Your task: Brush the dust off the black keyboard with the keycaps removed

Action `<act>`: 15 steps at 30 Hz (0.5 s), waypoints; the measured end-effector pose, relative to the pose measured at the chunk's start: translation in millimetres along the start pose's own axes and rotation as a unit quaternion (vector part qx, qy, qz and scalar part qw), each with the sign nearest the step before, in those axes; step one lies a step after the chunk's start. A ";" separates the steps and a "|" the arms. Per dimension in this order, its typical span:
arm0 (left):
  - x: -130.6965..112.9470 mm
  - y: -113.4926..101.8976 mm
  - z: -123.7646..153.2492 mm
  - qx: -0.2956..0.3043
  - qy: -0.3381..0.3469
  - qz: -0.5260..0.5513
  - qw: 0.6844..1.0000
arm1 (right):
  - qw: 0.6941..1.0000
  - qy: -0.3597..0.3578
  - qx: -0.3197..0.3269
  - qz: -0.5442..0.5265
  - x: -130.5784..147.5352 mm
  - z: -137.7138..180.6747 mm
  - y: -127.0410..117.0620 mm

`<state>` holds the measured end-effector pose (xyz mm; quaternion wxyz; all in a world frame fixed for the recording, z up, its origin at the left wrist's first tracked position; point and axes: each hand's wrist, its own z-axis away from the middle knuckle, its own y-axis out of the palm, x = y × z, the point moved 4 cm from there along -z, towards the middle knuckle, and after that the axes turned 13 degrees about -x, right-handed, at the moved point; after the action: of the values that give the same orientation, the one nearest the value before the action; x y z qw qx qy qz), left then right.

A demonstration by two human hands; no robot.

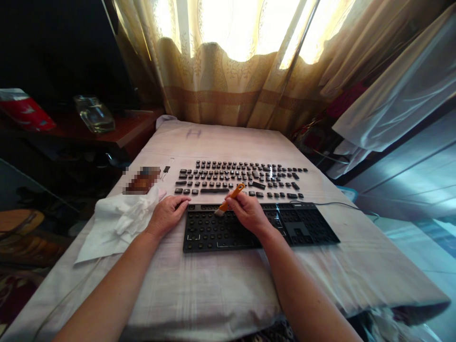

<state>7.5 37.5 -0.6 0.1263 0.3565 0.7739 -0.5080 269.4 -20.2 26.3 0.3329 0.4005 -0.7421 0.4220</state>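
A black keyboard (235, 232) with its keycaps off lies on the cloth-covered table, bare switch posts showing. My right hand (247, 213) is closed around the orange handle of a small brush (233, 197). The brush's pale bristles touch the upper left part of the keyboard. My left hand (169, 214) grips the keyboard's upper left corner, fingers curled together and thumb against the edge. Beyond the keyboard, loose black keycaps (214, 191) are laid out in rows, including the long space bar.
Crumpled white tissues (121, 221) lie left of my left hand, with a blurred-out item (142, 180) and a small keycap puller (166, 169) behind them. A cable (337, 204) runs right from the keyboard. A glass jar (94, 114) stands on the side desk (131, 126).
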 end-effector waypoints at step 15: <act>-2.2 -1.1 -1.2 0.002 -0.001 -0.003 1.000 | 0.991 0.087 -0.039 -0.096 -18.5 -3.5 1.1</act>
<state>8.5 37.4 1.9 0.1245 0.3541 0.7738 -0.5102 277.5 -10.9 11.9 0.4501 0.4183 -0.6845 0.3923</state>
